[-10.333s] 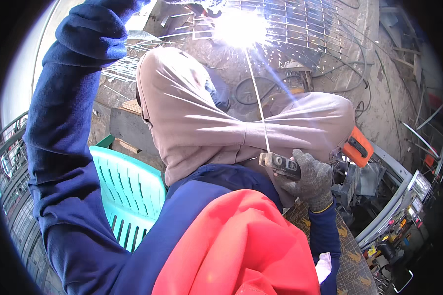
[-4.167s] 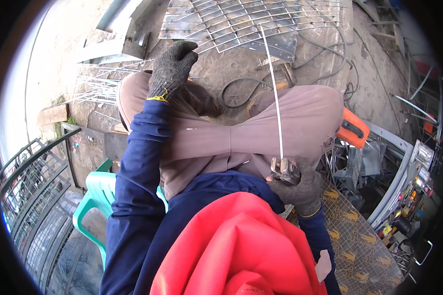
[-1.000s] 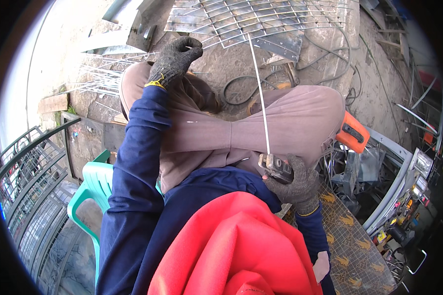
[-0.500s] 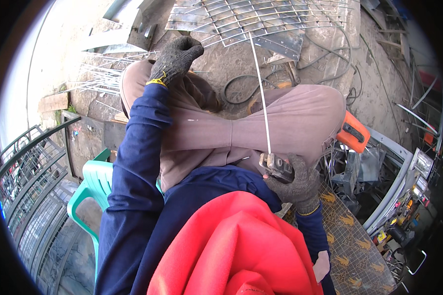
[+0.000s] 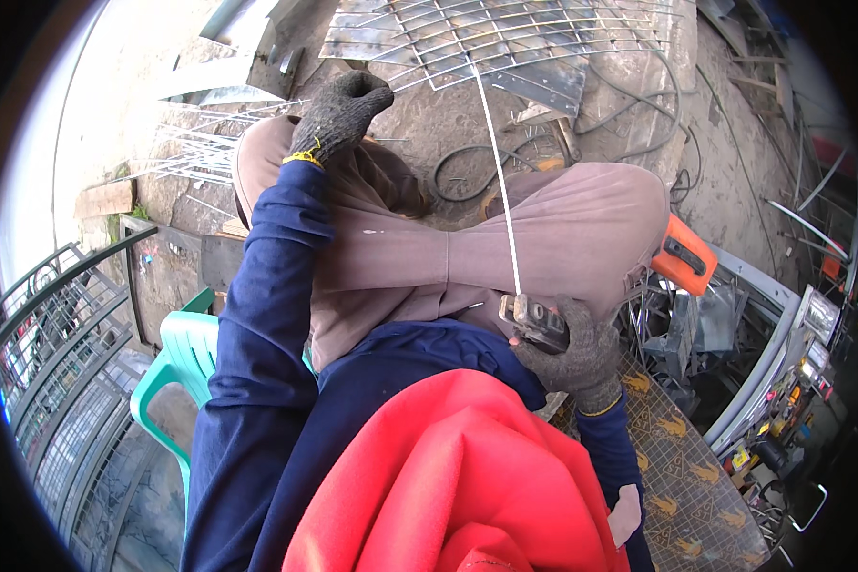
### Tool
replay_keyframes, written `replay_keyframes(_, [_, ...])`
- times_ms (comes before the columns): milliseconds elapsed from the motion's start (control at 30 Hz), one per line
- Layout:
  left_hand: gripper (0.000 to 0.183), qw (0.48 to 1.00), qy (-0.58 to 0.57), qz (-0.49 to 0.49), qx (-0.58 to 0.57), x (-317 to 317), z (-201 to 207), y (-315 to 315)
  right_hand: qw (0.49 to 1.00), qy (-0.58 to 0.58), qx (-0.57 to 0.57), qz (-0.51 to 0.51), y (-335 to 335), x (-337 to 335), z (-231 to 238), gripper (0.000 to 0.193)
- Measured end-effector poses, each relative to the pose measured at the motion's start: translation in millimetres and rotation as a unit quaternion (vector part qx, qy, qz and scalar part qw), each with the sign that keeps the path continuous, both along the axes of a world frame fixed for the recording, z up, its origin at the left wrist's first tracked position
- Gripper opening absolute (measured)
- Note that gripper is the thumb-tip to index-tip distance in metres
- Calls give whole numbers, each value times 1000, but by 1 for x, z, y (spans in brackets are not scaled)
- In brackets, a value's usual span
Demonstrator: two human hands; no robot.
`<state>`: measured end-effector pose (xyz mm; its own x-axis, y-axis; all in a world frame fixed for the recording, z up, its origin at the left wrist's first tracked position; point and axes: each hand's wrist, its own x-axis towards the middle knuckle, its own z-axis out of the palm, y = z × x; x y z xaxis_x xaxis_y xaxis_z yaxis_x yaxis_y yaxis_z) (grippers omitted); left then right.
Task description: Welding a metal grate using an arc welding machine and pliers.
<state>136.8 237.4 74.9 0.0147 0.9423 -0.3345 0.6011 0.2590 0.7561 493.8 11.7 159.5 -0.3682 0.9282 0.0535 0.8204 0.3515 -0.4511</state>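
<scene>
I sit with my knees up in brown trousers, wearing a blue jacket and a red cloth at my chest. My right hand [image 5: 577, 351], in a grey knit glove, grips an electrode holder [image 5: 534, 322] by my right thigh. A long thin welding rod [image 5: 498, 181] runs from it up to a metal grille [image 5: 505, 43] lying on the ground. My left hand [image 5: 341, 112], also gloved, is closed in a fist over my left knee, close to the grille's near edge. Nothing shows inside that fist.
A green plastic chair [image 5: 186, 357] is under me at the left. Black cables [image 5: 472, 162] coil on the dirt ground by the grille. Loose metal rods [image 5: 195, 153] lie at the left. An orange tool [image 5: 682, 257] and metal frames stand at the right, a railing at far left.
The bright welding arc seen ten seconds ago is out. My left arm has come down from beside my head to my left knee. Over the last second, hardly anything moves.
</scene>
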Motion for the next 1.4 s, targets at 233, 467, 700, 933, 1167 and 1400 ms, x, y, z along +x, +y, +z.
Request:
replay_keyframes(233, [35,1000,0,-5,6,-1,-3,0,1000,-25,-4,13,8,-5,11,79])
replay_keyframes(467, [35,1000,-9,-6,-7,-4,-7,2,999,-33,-2,28,10,-6,13,74])
replay_keyframes(700, [35,1000,-8,-14,2,-4,-7,2,999,-34,-10,25,10,-7,14,74])
replay_keyframes(933, [32,1000,-16,-7,20,-3,-12,0,999,-22,-30,14,9,-6,13,74])
replay_keyframes(1167, [28,999,-28,-1,27,-4,-11,0,999,-19,-38,6,9,-8,13,73])
replay_keyframes(1400, [28,999,-39,0,24,-4,-13,1,999,-38,-20,-1,6,-6,7,83])
